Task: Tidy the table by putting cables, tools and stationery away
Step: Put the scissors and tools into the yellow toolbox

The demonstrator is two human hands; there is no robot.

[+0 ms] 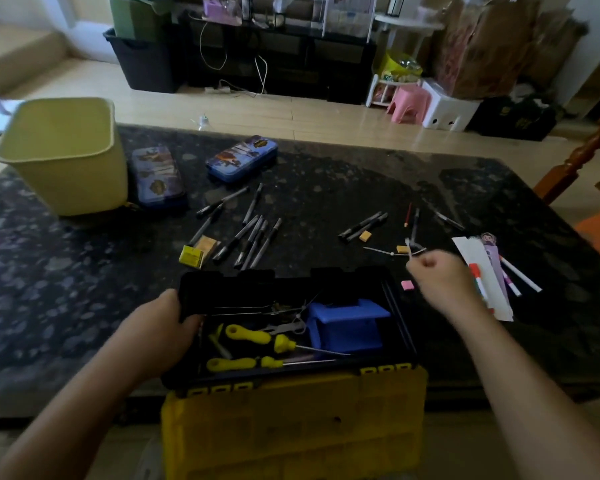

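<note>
An open black and yellow toolbox point(400, 327) sits at the table's near edge. It holds two yellow-handled screwdrivers point(253, 336), a blue box point(347, 329) and metal bits. My left hand point(163, 327) grips the toolbox's left rim. Just right of the box, above the table, my right hand point(440, 275) is closed on a thin white cable tie point(408, 249) that sticks up from the fist. Several grey pens point(253, 237) lie scattered on the dark table point(66, 289) beyond the toolbox. More pens point(362, 226), small erasers point(365, 236) and another cable tie point(381, 251) lie near my right hand.
A yellow bin point(66, 157) stands at the table's far left, with two blue pencil cases point(241, 158) beside it. White paper and markers point(513, 275) lie at the right. A small yellow box point(191, 255) and a pink eraser point(407, 285) rest near the toolbox.
</note>
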